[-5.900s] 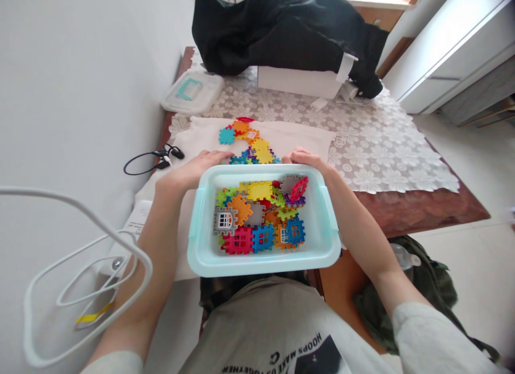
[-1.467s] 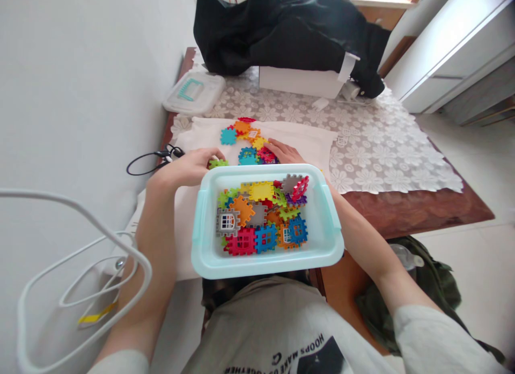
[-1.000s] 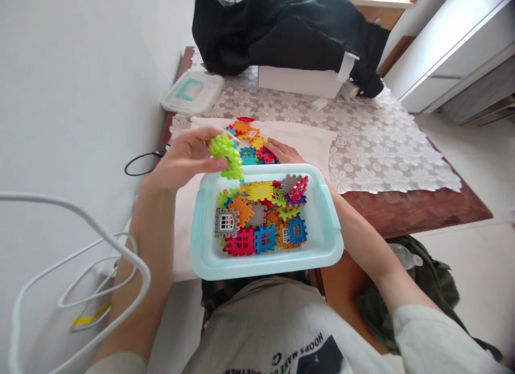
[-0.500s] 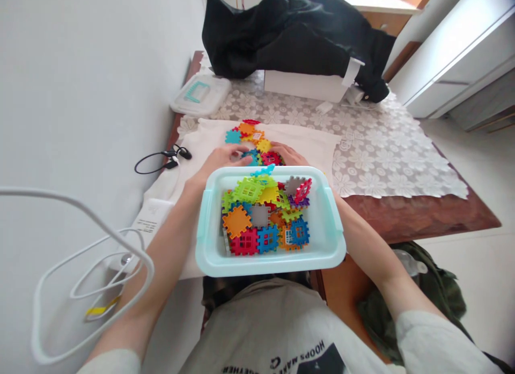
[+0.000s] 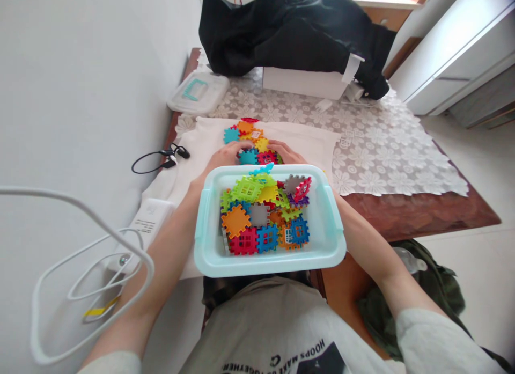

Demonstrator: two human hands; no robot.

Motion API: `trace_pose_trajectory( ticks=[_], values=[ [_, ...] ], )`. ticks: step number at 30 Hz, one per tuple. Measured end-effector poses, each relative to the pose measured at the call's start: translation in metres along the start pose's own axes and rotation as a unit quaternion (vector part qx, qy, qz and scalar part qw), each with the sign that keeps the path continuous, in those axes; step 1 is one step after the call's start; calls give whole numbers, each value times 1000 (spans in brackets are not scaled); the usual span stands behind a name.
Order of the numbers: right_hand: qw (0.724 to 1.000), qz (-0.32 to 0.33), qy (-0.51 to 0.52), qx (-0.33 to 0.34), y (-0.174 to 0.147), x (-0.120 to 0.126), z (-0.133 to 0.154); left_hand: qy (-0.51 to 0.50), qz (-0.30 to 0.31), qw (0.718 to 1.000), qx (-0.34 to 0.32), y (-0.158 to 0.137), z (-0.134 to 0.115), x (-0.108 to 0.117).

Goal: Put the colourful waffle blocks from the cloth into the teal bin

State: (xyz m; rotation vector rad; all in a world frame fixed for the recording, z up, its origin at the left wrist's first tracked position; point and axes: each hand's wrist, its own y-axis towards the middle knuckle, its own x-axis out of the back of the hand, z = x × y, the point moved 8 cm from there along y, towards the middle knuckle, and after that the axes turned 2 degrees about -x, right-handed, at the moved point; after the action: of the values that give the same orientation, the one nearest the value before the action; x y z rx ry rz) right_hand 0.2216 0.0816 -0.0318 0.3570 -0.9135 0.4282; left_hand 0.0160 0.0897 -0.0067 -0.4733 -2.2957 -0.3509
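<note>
My left hand [image 5: 228, 153] curls round the left side of a light-blue toothed plastic tile [image 5: 248, 157], fingertips at its upper edge. My right hand [image 5: 287, 153] bends over the right side of a red window tile [image 5: 266, 158], with a bit of green showing beside its fingers. These two tiles sit side by side, edge to edge. Just beyond them lie a yellow tile [image 5: 261, 144], an orange tile [image 5: 244, 127] and a blue tile [image 5: 230, 135]. Between my forearms stands a pale-blue plastic basket [image 5: 326, 245] of mixed tiles; its far rim hides the lower parts of both hands.
White cloth [image 5: 311, 143] covers the near table, over a lace tablecloth [image 5: 398, 154]. A clear lid [image 5: 215, 92] and black earphones [image 5: 169, 154] lie left. Black fabric [image 5: 298, 33] drapes a white box [image 5: 303, 83] at the back. A white cable [image 5: 86, 202] loops at left.
My left fingers have drawn in toward the light-blue tile's upper edge, and more of that tile shows. My right hand stays by the red tile. The view has shifted slightly.
</note>
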Motion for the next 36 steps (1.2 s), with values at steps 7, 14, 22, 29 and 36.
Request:
trace_pose_trajectory(
  ticks=[7, 14, 22, 29, 36],
  values=[
    [999, -10, 25, 19, 5, -5, -8, -35, 25, 999, -13, 0, 2, -6],
    [996, -36, 75, 31, 5, -3, -11, -144, -91, 984, 52, 1, 17, 16],
    [993, -44, 104, 27, 7, -2, -13, -426, -167, 889, 16, -10, -11, 54],
    [987, -43, 151, 18, 5, 2, -10, -396, 103, 912, -18, -29, -47, 29],
    [986, -54, 156, 31, 5, 2, -13, -407, 54, 911, 25, -20, -38, 23]
  ],
)
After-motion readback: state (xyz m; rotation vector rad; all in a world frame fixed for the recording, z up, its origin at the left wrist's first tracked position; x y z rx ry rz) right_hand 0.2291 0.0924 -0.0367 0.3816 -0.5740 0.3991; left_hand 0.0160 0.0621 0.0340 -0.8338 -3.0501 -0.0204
